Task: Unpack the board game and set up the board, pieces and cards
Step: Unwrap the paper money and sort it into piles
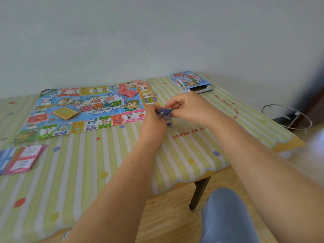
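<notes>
The paper game board (84, 109) lies unfolded on the left half of the table. A red card stack (127, 92) and a yellow card stack (65, 113) sit on it, with a white die (105, 100) near its middle. Just right of the board, my left hand (155, 120) and my right hand (187, 106) together hold a small stack of coloured cards (164, 112) edge-up above the table. Fingers of both hands curl round it. The open game box (192, 81) lies at the back right.
A fanned pile of pink and blue cards (19, 159) lies at the left edge of the striped tablecloth (122, 163). A wire ring stand (287, 116) is on the floor to the right. My knee (226, 216) is below the table's front edge.
</notes>
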A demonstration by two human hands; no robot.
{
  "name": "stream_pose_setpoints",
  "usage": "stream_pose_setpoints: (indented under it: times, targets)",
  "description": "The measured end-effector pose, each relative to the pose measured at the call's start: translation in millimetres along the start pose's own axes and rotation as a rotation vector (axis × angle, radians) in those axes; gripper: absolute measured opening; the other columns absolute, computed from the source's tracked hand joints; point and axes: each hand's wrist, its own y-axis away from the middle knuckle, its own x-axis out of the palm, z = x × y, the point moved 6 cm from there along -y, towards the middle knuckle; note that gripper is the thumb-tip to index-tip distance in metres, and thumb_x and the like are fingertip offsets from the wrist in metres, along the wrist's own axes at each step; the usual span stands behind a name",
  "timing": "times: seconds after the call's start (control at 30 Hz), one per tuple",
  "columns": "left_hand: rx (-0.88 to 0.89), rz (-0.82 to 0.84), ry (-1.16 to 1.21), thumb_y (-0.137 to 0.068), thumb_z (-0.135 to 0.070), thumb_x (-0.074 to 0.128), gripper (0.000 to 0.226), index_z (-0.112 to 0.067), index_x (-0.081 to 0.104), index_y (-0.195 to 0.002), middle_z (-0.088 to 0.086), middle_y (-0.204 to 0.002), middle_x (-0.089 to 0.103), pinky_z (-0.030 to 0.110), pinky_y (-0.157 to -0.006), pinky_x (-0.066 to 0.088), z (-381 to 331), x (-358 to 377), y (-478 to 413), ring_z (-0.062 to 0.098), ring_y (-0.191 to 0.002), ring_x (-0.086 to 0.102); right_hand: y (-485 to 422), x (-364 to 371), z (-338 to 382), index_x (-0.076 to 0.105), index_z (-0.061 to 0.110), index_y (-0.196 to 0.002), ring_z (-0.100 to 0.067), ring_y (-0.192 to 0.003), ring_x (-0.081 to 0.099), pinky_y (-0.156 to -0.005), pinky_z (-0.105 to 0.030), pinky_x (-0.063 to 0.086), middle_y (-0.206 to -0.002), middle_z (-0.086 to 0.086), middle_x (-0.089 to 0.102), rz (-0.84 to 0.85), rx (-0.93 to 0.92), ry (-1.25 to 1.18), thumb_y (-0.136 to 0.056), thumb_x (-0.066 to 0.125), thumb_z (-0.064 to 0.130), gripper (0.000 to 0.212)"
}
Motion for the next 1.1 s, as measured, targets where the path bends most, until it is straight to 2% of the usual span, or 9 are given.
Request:
stream_pose_setpoints:
  times: [0.1,0.17,0.27,0.33,0.47,0.77,0.87,0.97,1.1]
  targets:
    - [0.009,-0.036,0.001,-0.093,-0.008,0.053,0.018,-0.019,0.048,-0.106,-0.017,-0.085,0.053,0.007,-0.054,0.04,1,-3,0,-0.003,-0.074,0.052,-1,1,-2,0.074,0.021,-0.097,-0.01,-0.082,0.068,-0.08,-0.028,0.055,-0.088,0.003,0.073,-0.051,-0.006,-0.001,-0.079,0.065,0.004,0.027]
    - [0.01,-0.063,0.038,-0.091,-0.005,0.053,0.021,-0.019,0.05,-0.107,-0.012,-0.088,0.057,0.01,-0.059,0.043,2,-6,0,0.002,-0.079,0.056,-1,1,-1,0.074,0.019,-0.098,-0.005,-0.075,0.065,-0.073,-0.019,0.052,-0.083,0.007,0.07,-0.078,-0.017,0.016,-0.079,0.064,0.003,0.026]
    - [0.016,-0.097,0.069,-0.09,-0.002,0.052,0.023,-0.019,0.052,-0.104,-0.01,-0.089,0.058,0.003,-0.054,0.04,1,-9,0,0.0,-0.077,0.056,-2,2,2,0.074,0.019,-0.096,-0.001,-0.07,0.06,-0.065,-0.01,0.045,-0.08,0.008,0.067,-0.103,-0.023,0.06,-0.08,0.064,0.003,0.025]
    - [0.012,-0.095,0.052,-0.091,-0.002,0.05,0.021,-0.02,0.05,-0.103,-0.009,-0.09,0.06,0.004,-0.054,0.041,3,-8,0,0.004,-0.079,0.057,-1,4,2,0.074,0.019,-0.097,-0.005,-0.074,0.062,-0.067,-0.014,0.047,-0.082,0.006,0.068,-0.099,-0.021,0.065,-0.079,0.063,0.003,0.026]
    - [0.021,-0.077,-0.019,-0.093,-0.006,0.046,0.017,-0.02,0.048,-0.102,-0.002,-0.096,0.064,0.023,-0.062,0.043,6,-3,-2,0.017,-0.086,0.061,1,6,-1,0.072,0.021,-0.101,-0.01,-0.084,0.066,-0.078,-0.024,0.052,-0.09,0.004,0.071,-0.095,-0.002,0.032,-0.079,0.066,0.007,0.027]
    - [0.035,-0.1,-0.04,-0.093,-0.008,0.048,0.017,-0.019,0.052,-0.105,-0.006,-0.093,0.063,0.016,-0.058,0.041,3,-6,1,0.011,-0.081,0.059,2,4,3,0.072,0.024,-0.088,-0.009,-0.077,0.066,-0.07,-0.021,0.051,-0.082,0.004,0.071,-0.124,0.005,0.035,-0.081,0.067,0.01,0.017]
    - [0.035,-0.105,0.043,-0.092,-0.011,0.054,0.017,-0.024,0.054,-0.102,-0.012,-0.088,0.063,0.017,-0.059,0.042,-1,-11,2,0.003,-0.078,0.06,1,1,7,0.071,0.026,-0.083,-0.014,-0.078,0.068,-0.074,-0.031,0.055,-0.08,0.001,0.071,-0.113,-0.001,0.006,-0.081,0.067,0.01,0.017]
    - [0.034,-0.091,0.167,-0.09,-0.011,0.059,0.018,-0.029,0.056,-0.091,-0.01,-0.084,0.063,0.021,-0.068,0.051,-6,-19,2,0.008,-0.08,0.064,1,-2,10,0.073,0.017,-0.088,-0.017,-0.075,0.07,-0.077,-0.036,0.058,-0.079,-0.004,0.072,-0.106,0.007,-0.084,-0.081,0.067,0.007,0.013]
    - [0.033,-0.069,0.202,-0.089,-0.018,0.065,0.016,-0.033,0.06,-0.085,-0.007,-0.085,0.065,0.027,-0.076,0.054,-6,-34,3,0.015,-0.088,0.066,2,4,15,0.072,0.007,-0.094,-0.013,-0.063,0.066,-0.073,-0.031,0.058,-0.076,-0.009,0.072,-0.061,0.031,-0.221,-0.083,0.066,0.002,0.012]
